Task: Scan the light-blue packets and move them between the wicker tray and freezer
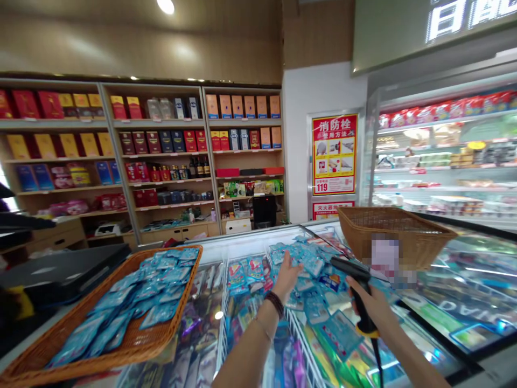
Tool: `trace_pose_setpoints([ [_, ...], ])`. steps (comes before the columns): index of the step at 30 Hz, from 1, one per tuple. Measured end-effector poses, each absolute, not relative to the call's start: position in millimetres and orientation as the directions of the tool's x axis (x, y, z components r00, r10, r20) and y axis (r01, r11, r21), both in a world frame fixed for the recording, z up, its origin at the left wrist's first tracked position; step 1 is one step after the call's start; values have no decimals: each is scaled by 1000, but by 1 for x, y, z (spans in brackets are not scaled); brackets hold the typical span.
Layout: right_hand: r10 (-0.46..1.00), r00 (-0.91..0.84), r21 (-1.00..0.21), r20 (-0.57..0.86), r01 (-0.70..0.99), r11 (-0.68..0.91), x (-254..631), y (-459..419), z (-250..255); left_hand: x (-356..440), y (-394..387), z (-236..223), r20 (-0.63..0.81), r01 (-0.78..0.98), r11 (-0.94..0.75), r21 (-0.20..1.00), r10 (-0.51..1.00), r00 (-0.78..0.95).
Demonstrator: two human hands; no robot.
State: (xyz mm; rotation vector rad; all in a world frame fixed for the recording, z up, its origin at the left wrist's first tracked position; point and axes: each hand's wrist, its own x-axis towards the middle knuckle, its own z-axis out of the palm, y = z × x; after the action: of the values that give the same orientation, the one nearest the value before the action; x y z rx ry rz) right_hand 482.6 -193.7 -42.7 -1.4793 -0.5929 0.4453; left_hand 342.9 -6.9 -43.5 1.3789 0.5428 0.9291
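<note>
My left hand [287, 277] reaches over a heap of small blue packets [309, 261] in the middle of the freezer, its fingers apart and nothing visible in them. Whether its fingertips touch a packet is unclear. A black handheld barcode scanner [355, 272] with yellow trim is gripped in my right hand [374, 302], and its cord hangs down below. Under the scanner lie more blue packets, one of them a larger flat pack [341, 331]. To the left, many similar blue packets [141, 293] are piled in a shallow orange-brown wicker basket [161, 353].
A deeper wicker basket [355, 229] stands on the freezer's right side. White wire dividers [223, 323] separate frozen goods below my arms. At far left sits a dark flat device [68, 272]. Shelves of boxes [161, 143] and a lit chiller [444, 161] stand behind.
</note>
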Motion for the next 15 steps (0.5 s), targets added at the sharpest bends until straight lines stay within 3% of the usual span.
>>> trace_pose_setpoints([
  [8, 728, 671, -989, 145, 109, 96, 429, -145, -32, 238, 28, -39, 479, -57, -494, 867, 798, 365],
  [12, 826, 542, -988, 152, 70, 136, 379, -110, -22, 149, 45, -24, 582, 146, -614, 776, 786, 210],
  [15, 882, 444, -987, 159, 61, 148, 338, -89, -17, 83, 52, -12, 604, 388, -600, 700, 787, 125],
])
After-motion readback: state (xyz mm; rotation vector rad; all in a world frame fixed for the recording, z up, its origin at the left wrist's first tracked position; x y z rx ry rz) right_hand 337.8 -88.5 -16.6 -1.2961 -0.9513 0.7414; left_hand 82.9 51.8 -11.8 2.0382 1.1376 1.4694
